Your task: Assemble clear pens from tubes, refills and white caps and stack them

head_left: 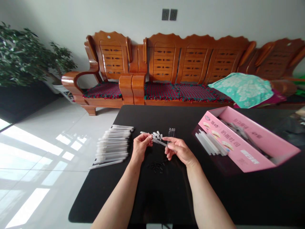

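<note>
Over a black tabletop [100,197], we see a ragged row of pale sticks [111,144] with dark ends at left, some reaching past the table's left edge, where a knock could send them to the floor. Beside it, our left hand [141,144] pinches thumb and forefinger together on one end of a slim pale tube [159,142], held above the table between both hands.

We judge the tube light, stiff and smooth, apt to roll or slip; a gentle grip near each end should suit it, since hard bending might crack it. Just beyond it sit small white pieces [158,136]; on the near side, small black pieces [156,167] almost vanish against the tabletop.

Our right hand [176,149] appears to clamp the other end between thumb and fingers, its forefinger stretched forward. Clear tubes [171,131] stand close on the far side. Farther right, white sticks [211,143] lean on a pink box [235,149], limiting sideways room; we find freer space at near left.
</note>
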Tool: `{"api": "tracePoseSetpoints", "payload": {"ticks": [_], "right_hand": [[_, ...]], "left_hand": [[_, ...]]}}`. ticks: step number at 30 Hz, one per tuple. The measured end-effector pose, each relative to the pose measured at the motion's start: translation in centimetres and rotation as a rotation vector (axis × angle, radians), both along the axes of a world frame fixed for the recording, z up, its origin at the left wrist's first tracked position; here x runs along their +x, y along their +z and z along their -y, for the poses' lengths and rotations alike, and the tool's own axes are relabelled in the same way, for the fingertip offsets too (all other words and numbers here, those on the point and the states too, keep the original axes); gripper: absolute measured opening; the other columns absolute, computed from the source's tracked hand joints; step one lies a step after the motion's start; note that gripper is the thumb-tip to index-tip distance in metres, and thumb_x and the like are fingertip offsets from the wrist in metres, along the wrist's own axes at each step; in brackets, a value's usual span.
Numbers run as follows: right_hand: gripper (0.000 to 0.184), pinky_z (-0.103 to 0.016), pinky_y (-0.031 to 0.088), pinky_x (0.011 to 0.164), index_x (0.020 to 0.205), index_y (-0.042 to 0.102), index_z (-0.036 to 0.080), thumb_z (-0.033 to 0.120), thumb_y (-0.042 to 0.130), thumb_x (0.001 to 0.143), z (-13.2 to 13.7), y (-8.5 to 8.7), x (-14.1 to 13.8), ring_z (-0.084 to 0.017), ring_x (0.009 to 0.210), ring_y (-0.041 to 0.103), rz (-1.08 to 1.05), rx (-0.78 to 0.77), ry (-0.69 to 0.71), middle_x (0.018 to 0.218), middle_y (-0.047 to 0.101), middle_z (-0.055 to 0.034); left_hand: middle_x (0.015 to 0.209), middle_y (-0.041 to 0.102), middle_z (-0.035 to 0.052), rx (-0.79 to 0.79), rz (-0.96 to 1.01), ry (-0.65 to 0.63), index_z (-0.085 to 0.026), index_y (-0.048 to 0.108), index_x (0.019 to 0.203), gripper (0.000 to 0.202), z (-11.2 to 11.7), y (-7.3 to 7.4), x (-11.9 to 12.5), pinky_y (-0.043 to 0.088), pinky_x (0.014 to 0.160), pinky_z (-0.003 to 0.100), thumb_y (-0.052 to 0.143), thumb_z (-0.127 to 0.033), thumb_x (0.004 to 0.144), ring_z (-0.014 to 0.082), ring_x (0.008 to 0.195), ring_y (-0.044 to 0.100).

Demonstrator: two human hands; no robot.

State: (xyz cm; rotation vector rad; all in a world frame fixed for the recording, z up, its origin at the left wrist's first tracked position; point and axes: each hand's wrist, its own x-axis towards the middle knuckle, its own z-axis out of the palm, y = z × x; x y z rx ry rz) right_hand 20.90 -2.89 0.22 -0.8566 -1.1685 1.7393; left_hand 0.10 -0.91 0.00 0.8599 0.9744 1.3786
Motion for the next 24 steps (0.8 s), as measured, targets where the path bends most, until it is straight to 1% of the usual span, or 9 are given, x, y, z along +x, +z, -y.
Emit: {"api": "tracePoseSetpoints", "payload": {"ticks": [4,7,9,11,13,16,18,21,24], "right_hand": [[0.055,-0.026,0.055,0.043,0.133,0.056,0.012,0.031,0.065,0.083,0.01,0.06,0.08,-0.016,0.048,0.065,0.008,-0.015,0.005,0.069,0.072,-0.005],[0.055,-0.025,0.054,0.041,0.133,0.056,0.011,0.033,0.065,0.083,0.0,0.1,0.09,-0.015,0.045,0.064,0.005,-0.017,0.017,0.068,0.071,-0.0045],[0.054,-0.024,0.053,0.041,0.132,0.056,0.011,0.033,0.065,0.084,0.0,0.15,0.06,-0.014,0.045,0.063,0.003,-0.014,0.016,0.068,0.071,-0.0046],[0.054,-0.024,0.053,0.041,0.132,0.056,0.011,0.033,0.065,0.083,0.01,0.21,0.02,-0.014,0.045,0.063,0.002,-0.01,0.013,0.069,0.071,-0.0046],[0.054,-0.024,0.053,0.041,0.132,0.056,0.012,0.033,0.065,0.083,0.04,0.27,-0.02,-0.014,0.045,0.063,0.004,-0.01,0.017,0.068,0.071,-0.0042],[0.056,-0.025,0.053,0.041,0.134,0.055,0.012,0.033,0.065,0.083,0.07,0.34,-0.07,-0.015,0.045,0.063,0.011,-0.015,0.028,0.068,0.071,-0.0039],[0.056,-0.025,0.053,0.041,0.134,0.055,0.012,0.033,0.065,0.083,0.07,0.35,-0.08,-0.015,0.045,0.063,0.011,-0.015,0.025,0.068,0.071,-0.0038],[0.055,-0.025,0.053,0.041,0.133,0.055,0.013,0.034,0.065,0.083,0.04,0.33,-0.05,-0.014,0.045,0.062,0.004,-0.002,-0.007,0.068,0.071,-0.0032],[0.053,-0.025,0.053,0.042,0.131,0.057,0.013,0.034,0.066,0.083,0.0,0.33,0.0,-0.014,0.045,0.062,-0.006,0.012,-0.036,0.068,0.07,-0.003]], "left_hand": [[0.069,0.067,0.0023,0.047,-0.044,0.02,-0.01,0.074,0.081,0.029,-0.03,0.02,-0.01,0.048,0.055,0.02,0.084,-0.032,0.065,0.0079,0.056,0.057],[0.079,0.071,0.0057,0.069,-0.035,0.005,-0.01,0.075,0.088,0.031,0.0,0.22,-0.08,0.051,0.062,0.021,0.084,-0.03,0.066,0.0108,0.066,0.063],[0.091,0.072,0.0081,0.043,-0.004,-0.026,-0.011,0.074,0.098,0.039,0.04,0.38,-0.09,0.054,0.066,0.023,0.083,-0.034,0.068,0.0141,0.075,0.066],[0.094,0.071,0.0086,0.01,0.017,-0.037,-0.012,0.072,0.104,0.044,0.05,0.42,-0.03,0.055,0.064,0.023,0.079,-0.041,0.072,0.0146,0.076,0.067],[0.08,0.069,0.0058,-0.011,-0.019,0.0,-0.011,0.071,0.093,0.041,0.02,0.26,0.08,0.049,0.051,0.019,0.077,-0.046,0.073,0.0107,0.063,0.062],[0.058,0.059,0.0001,-0.04,-0.065,0.045,-0.01,0.066,0.07,0.039,-0.1,-0.14,0.24,0.033,0.036,0.015,0.08,-0.046,0.07,0.0045,0.043,0.046],[0.059,0.061,0.0012,-0.085,0.039,0.03,-0.009,0.068,0.073,0.038,-0.22,-0.24,0.24,0.038,0.04,0.014,0.079,-0.045,0.072,0.005,0.046,0.05],[0.073,0.067,0.0061,-0.193,0.334,-0.012,-0.008,0.072,0.088,0.036,-0.48,0.01,0.01,0.051,0.058,0.016,0.07,-0.043,0.083,0.008,0.062,0.061],[0.083,0.069,0.0093,-0.243,0.523,-0.034,-0.008,0.072,0.091,0.033,-0.78,0.32,-0.31,0.055,0.071,0.019,0.062,-0.04,0.09,0.0101,0.073,0.065]]}}
